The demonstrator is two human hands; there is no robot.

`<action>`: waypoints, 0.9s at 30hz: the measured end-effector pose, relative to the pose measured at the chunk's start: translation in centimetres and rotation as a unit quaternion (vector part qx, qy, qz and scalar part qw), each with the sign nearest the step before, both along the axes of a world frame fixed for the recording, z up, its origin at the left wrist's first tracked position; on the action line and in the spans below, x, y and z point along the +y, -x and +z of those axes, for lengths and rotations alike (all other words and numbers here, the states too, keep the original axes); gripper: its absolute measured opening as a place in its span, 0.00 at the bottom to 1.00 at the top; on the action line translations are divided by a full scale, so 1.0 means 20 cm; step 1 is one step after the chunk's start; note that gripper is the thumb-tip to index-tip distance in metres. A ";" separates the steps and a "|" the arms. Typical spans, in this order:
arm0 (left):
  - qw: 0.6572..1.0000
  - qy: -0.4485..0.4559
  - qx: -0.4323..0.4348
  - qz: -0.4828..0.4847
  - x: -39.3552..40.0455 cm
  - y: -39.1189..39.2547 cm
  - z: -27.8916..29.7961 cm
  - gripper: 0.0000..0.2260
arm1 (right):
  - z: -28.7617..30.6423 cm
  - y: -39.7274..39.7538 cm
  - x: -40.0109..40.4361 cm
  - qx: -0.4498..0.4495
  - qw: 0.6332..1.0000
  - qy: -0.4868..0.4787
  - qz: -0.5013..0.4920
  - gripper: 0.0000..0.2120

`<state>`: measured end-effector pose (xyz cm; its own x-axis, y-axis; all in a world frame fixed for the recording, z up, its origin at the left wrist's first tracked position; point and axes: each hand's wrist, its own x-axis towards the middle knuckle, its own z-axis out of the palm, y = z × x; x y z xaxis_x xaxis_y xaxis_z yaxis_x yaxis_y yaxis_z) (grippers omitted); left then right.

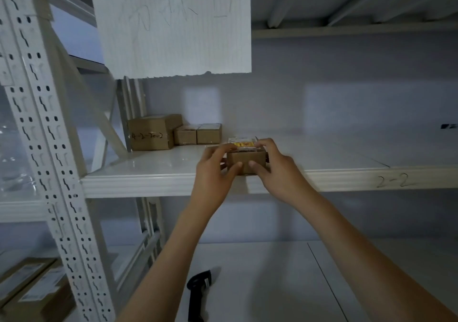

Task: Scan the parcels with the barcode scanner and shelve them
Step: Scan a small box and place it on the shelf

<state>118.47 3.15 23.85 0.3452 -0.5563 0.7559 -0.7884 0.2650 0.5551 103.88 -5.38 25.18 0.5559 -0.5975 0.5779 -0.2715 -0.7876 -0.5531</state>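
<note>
dim, bluish light | soft overall blur; wide-angle bending at edges | faint shelf (173, 163) glare

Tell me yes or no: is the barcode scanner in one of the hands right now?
No: the barcode scanner lies on the lower shelf, while the left hand and right hand both grip the small parcel.

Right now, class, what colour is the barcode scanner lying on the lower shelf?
Black; the barcode scanner shows in the head view.

Two hands (244, 170) hold one parcel (246, 160) — three more boxes (173, 133) stand left of them. Below the hands lie one scanner (198, 289) and, far left, two parcels (32, 287).
</note>
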 end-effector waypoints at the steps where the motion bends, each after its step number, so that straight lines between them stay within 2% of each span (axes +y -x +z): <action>1: 1.000 -0.008 -0.020 0.009 -0.04 -0.03 0.00 0.16 | 0.00 -0.03 -0.04 0.015 0.999 0.026 -0.032 0.20; 4: 0.990 -0.072 -0.113 0.052 -0.17 -0.12 0.06 0.17 | 0.06 -0.13 -0.17 0.086 0.983 0.102 -0.128 0.23; 7: 0.957 -0.175 -0.211 0.094 -0.29 -0.24 0.16 0.21 | 0.14 -0.24 -0.32 0.180 0.970 0.082 -0.143 0.26; 12: 0.894 -0.340 -0.263 0.129 -0.48 -0.40 0.33 0.23 | 0.25 -0.48 -0.53 0.315 0.937 0.040 -0.143 0.25; 15: 0.861 -0.398 -0.277 0.152 -0.56 -0.47 0.37 0.27 | 0.30 -0.62 -0.60 0.390 0.905 0.022 -0.169 0.32; 19: 0.825 -0.435 -0.292 0.212 -0.66 -0.52 0.41 0.27 | 0.33 -0.75 -0.69 0.396 0.905 0.000 -0.157 0.34; 21: 0.813 -0.444 -0.299 0.228 -0.71 -0.54 0.42 0.25 | 0.34 -0.80 -0.71 0.395 0.906 -0.002 -0.153 0.31; 27: 0.811 -0.439 -0.296 0.246 -0.80 -0.59 0.41 0.21 | 0.35 -0.88 -0.79 0.390 0.906 0.006 -0.163 0.27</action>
